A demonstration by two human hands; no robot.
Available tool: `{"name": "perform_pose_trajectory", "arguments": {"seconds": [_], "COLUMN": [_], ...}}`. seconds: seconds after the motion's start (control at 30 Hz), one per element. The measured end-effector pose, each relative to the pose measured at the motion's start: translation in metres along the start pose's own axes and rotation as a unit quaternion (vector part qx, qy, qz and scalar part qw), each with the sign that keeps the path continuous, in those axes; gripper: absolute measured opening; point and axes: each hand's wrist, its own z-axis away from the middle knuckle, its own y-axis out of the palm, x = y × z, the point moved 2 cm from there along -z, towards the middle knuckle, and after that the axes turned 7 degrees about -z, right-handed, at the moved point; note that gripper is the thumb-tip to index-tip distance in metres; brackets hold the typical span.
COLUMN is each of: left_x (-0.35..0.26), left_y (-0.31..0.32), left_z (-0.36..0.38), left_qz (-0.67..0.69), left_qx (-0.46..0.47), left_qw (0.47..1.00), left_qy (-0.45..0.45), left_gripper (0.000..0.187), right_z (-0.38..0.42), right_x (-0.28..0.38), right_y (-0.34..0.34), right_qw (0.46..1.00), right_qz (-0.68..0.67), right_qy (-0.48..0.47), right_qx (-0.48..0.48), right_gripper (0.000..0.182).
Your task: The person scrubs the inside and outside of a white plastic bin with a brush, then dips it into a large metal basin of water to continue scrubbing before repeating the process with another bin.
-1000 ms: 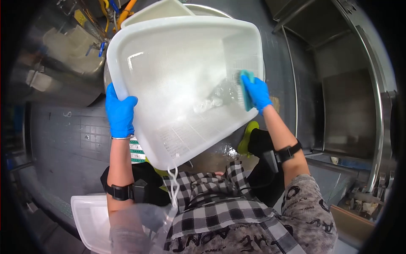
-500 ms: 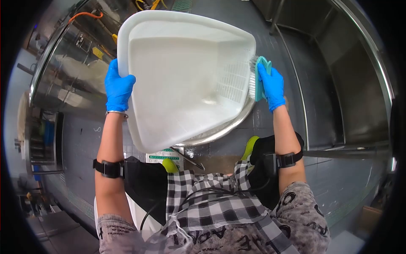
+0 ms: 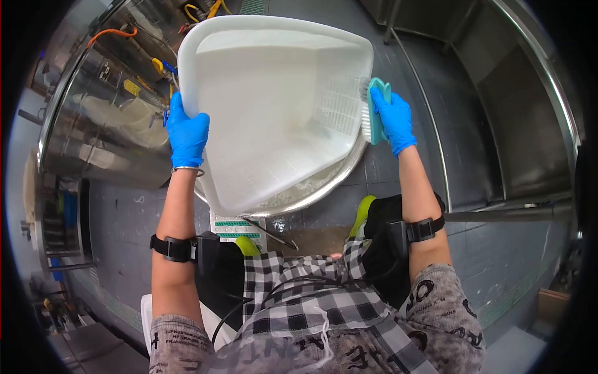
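Observation:
A large white plastic basket [image 3: 268,118] with slots in its right wall is tilted up in front of me. My left hand [image 3: 189,134], in a blue glove, is closed on the basket's left rim. In my right hand [image 3: 394,120], also gloved in blue, is a teal scrub brush [image 3: 376,112] with white bristles facing left. The bristles are against the outside of the slotted right wall. Beneath the basket stands a round metal basin [image 3: 324,190] with foamy water in it, mostly hidden by the basket.
Stainless steel equipment [image 3: 87,118] with an orange hose [image 3: 112,34] is at the left. A steel counter frame [image 3: 436,124] runs along the right. Below the basin lies a floor drain cover [image 3: 237,229] on dark tiles. My lime-green shoes [image 3: 364,215] are close to the basin.
The basket has shifted slightly and tilted, showing more of the foamy basin. My left hand has moved right and a little down with the rim; my right hand and brush have moved slightly left.

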Motion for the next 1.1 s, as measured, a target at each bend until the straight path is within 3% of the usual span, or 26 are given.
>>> {"name": "perform_pose_trajectory", "arguments": {"seconds": [0.1, 0.2, 0.27, 0.3, 0.4, 0.47, 0.53, 0.67, 0.73, 0.77, 0.8, 0.87, 0.9, 0.97, 1.1], "left_x": [0.039, 0.096, 0.126, 0.136, 0.161, 0.162, 0.152, 0.150, 0.147, 0.144, 0.142, 0.141, 0.140, 0.144, 0.132], "left_y": [-0.015, -0.038, -0.048, -0.052, -0.057, -0.057, -0.056, -0.051, -0.049, -0.045, -0.042, -0.038, -0.034, -0.033, -0.035], "left_z": [0.007, 0.037, 0.063, 0.075, 0.103, 0.106, 0.103, 0.104, 0.105, 0.102, 0.099, 0.096, 0.095, 0.099, 0.097], "left_qz": [0.025, 0.075, 0.100, 0.109, 0.116, 0.123, 0.130, 0.122, 0.108, 0.118, 0.128, 0.114, 0.101, 0.112, 0.106], "left_qx": [-0.020, -0.048, -0.056, -0.056, -0.069, -0.068, -0.065, -0.049, -0.026, -0.021, -0.021, -0.012, 0.001, -0.006, -0.008], "left_qw": [0.999, 0.990, 0.979, 0.971, 0.965, 0.958, 0.954, 0.950, 0.949, 0.946, 0.944, 0.949, 0.954, 0.949, 0.938], "left_qy": [-0.015, -0.114, -0.171, -0.205, -0.226, -0.248, -0.264, -0.284, -0.295, -0.301, -0.302, -0.293, -0.283, -0.295, -0.331], "left_gripper": [0.041, 0.045, 0.048, 0.049, 0.050, 0.050, 0.050, 0.048, 0.048, 0.048, 0.048, 0.048, 0.049, 0.049, 0.050], "right_z": [0.003, 0.013, 0.018, 0.021, 0.018, 0.013, -0.012, -0.046, -0.025, -0.012, -0.003, 0.010, -0.001, -0.023, -0.032], "right_x": [-0.014, -0.042, -0.058, -0.061, -0.075, -0.072, -0.086, -0.085, -0.134, -0.187, -0.189, -0.195, -0.186, -0.152, -0.180], "right_y": [0.014, 0.039, 0.057, 0.068, 0.109, 0.137, 0.174, 0.230, 0.234, 0.228, 0.214, 0.194, 0.197, 0.204, 0.196], "right_qw": [0.997, 0.993, 0.967, 0.956, 0.938, 0.917, 0.875, 0.884, 0.891, 0.898, 0.897, 0.843, 0.844, 0.888, 0.907], "right_qz": [0.047, 0.051, 0.222, 0.220, 0.263, 0.264, 0.346, 0.321, 0.347, 0.320, 0.321, 0.442, 0.441, 0.341, 0.345], "right_qy": [0.038, 0.060, -0.002, 0.053, 0.043, 0.089, -0.032, 0.053, 0.019, -0.100, -0.103, -0.006, -0.009, -0.053, 0.013], "right_qx": [0.038, 0.084, 0.124, 0.186, 0.224, 0.284, 0.339, 0.336, 0.293, 0.284, 0.287, 0.307, 0.306, 0.302, 0.242], "right_gripper": [0.045, 0.048, 0.050, 0.053, 0.051, 0.051, 0.051, 0.053, 0.054, 0.053, 0.053, 0.052, 0.052, 0.051, 0.054]}}
